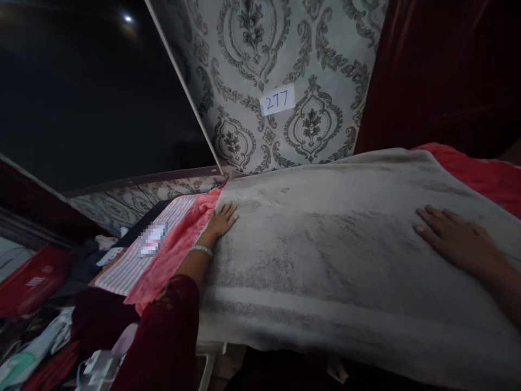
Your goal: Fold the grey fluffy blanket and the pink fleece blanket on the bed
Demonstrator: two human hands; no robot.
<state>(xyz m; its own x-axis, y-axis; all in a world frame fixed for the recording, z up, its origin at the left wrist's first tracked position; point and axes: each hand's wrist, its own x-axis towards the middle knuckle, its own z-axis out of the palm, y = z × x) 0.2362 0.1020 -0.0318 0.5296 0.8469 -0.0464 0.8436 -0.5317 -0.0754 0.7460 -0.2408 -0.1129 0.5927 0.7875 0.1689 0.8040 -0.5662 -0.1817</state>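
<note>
Left hand (222, 221) and right hand (458, 239), fingers spread, rest on grey blanket (317, 244). Likely soft, limp; grip edge beside left fingers.

The head camera looks forward and down, near the cloth (325, 247).

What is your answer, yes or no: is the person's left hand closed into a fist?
No, the left hand lies open and spread out on the grey, plush fabric sheet, near its edge.
</note>
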